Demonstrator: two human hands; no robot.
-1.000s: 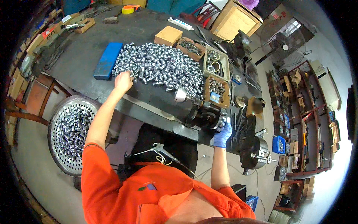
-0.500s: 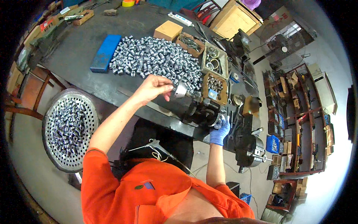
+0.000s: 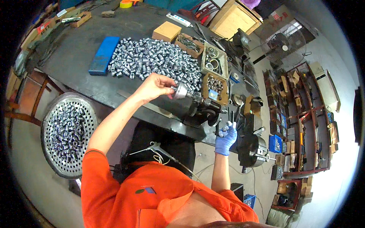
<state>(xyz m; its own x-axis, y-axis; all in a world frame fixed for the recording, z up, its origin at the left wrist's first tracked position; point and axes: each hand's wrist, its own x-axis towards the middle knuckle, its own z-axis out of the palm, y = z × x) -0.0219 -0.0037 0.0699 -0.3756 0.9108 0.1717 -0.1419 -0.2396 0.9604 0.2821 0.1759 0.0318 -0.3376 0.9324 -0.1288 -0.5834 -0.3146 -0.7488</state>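
My bare left hand (image 3: pixel 155 89) is closed, thumb and fingers pinching a small metal piece, mostly hidden, at the face of a silver chuck (image 3: pixel 181 91). The chuck sits on the end of a dark bench-mounted spindle fixture (image 3: pixel 205 111) at the table's near edge. My right hand (image 3: pixel 226 140), in a blue glove with greyed fingertips, is to the right of the fixture. Its fingers are curled in, and what they hold, if anything, cannot be made out. Beyond the chuck lies a wide heap of shiny metal sleeves (image 3: pixel 154 59).
A blue block (image 3: pixel 104 56) borders the heap's left. At its right stand a box of small round parts (image 3: pixel 216 88) and a tray of rings (image 3: pixel 215 60). A perforated metal bowl (image 3: pixel 47 142) of sleeves stands at left. An air gun (image 3: pixel 154 147) lies below the table edge. Another dark machine (image 3: pixel 253 150) stands right.
My right hand has moved away from the fixture, right and slightly nearer to me. My left hand stays at the chuck, its fingers now closer to the chuck face. The whole view has shifted slightly.
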